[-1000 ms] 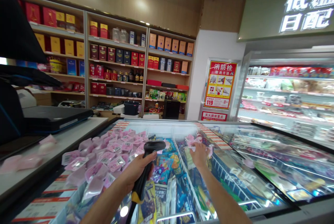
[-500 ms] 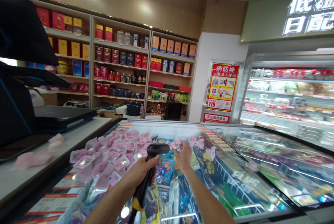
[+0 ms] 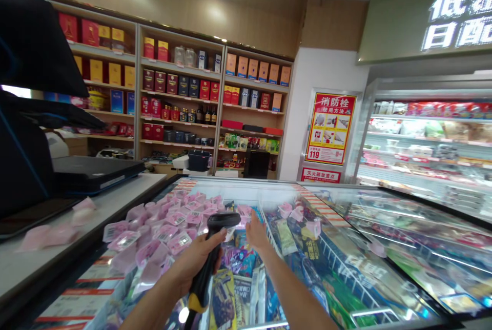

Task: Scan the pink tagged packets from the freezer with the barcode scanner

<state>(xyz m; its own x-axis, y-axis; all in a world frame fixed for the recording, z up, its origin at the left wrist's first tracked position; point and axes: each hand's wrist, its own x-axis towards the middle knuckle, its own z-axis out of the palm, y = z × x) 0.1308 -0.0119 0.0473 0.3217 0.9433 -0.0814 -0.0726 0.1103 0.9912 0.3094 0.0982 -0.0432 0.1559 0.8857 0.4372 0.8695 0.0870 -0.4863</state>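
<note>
My left hand (image 3: 194,263) is wrapped round the handle of a black-and-yellow barcode scanner (image 3: 209,263), its head uppermost. To its right, my right hand (image 3: 258,235) has its fingertips at a small pink plastic tub (image 3: 243,210), close beside the scanner head. The tub is blurred, and the grip on it is partly hidden. Left of the scanner, many similar pink tubs (image 3: 165,232) with barcode labels lie heaped on the freezer's glass top. A few more pink tubs (image 3: 295,213) stand to the right of my right hand.
Under the glass of the chest freezer (image 3: 215,186) lie packaged frozen goods (image 3: 226,299) and wire dividers. A counter (image 3: 126,194) with a dark machine (image 3: 23,156) borders the left. Stocked shelves (image 3: 177,99) stand behind, and a refrigerated display (image 3: 423,150) at the right.
My right hand has moved left, closer to the scanner, and the pink tub at its fingers has shifted left too. The scanner in my left hand has moved slightly left.
</note>
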